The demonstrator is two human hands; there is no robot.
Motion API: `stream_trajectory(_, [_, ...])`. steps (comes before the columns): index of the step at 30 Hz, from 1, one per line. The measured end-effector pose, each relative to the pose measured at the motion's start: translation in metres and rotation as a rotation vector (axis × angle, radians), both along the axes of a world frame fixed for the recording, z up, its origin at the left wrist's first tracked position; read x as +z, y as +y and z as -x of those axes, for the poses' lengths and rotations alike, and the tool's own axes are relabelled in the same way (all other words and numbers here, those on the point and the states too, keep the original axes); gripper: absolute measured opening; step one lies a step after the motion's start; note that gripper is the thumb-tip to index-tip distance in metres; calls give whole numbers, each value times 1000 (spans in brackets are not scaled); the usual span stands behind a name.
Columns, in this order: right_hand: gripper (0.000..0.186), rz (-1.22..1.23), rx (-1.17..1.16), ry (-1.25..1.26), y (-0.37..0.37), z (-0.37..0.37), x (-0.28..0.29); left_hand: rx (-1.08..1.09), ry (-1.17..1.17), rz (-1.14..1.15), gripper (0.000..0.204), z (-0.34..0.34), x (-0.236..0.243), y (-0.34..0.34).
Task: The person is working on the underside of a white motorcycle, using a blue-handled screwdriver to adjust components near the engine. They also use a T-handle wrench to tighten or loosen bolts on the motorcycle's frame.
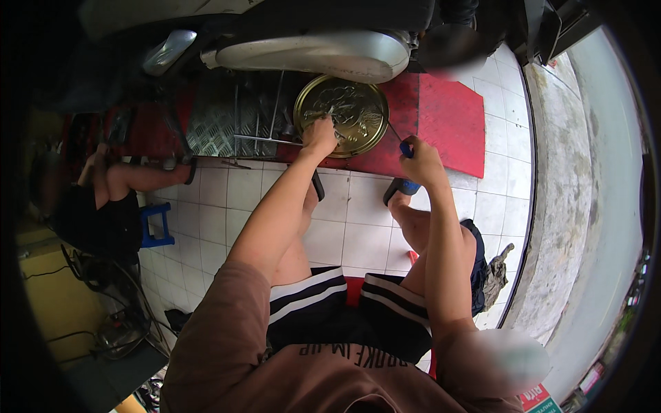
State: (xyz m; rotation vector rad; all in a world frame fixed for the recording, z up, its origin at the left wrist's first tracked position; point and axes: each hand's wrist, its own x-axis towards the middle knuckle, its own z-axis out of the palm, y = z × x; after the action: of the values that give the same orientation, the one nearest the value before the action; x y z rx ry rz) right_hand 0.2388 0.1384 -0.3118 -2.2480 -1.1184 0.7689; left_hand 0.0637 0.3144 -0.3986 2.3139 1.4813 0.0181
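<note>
My left hand point(319, 135) is closed on a small metal part point(333, 115) over a round gold-coloured tray point(365, 138) with small items in it, too indistinct to name. My right hand point(423, 162) grips the blue handle of a screwdriver point(406, 147) just off the tray's right side, its thin shaft angled up and left across the rim. Beside the tray on the left lie long metal rods point(260, 137) on a textured metal plate point(213, 124).
A silver-and-black scooter point(303, 55) stands over the red platform point(458, 127). Another person point(86, 210) sits at the left by a blue stool point(157, 224) and tangled hoses point(131, 303). A concrete edge point(554, 172) runs along the right.
</note>
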Motion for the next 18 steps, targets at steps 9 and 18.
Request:
stream_trajectory(9, [54,139,-83,-78,11,20,-51,-238,-441,314,13,26,92,-64])
stream_trajectory(18, [68,-20,146,-193,6,42,-103,-430,-281,174,12,48,80,-79])
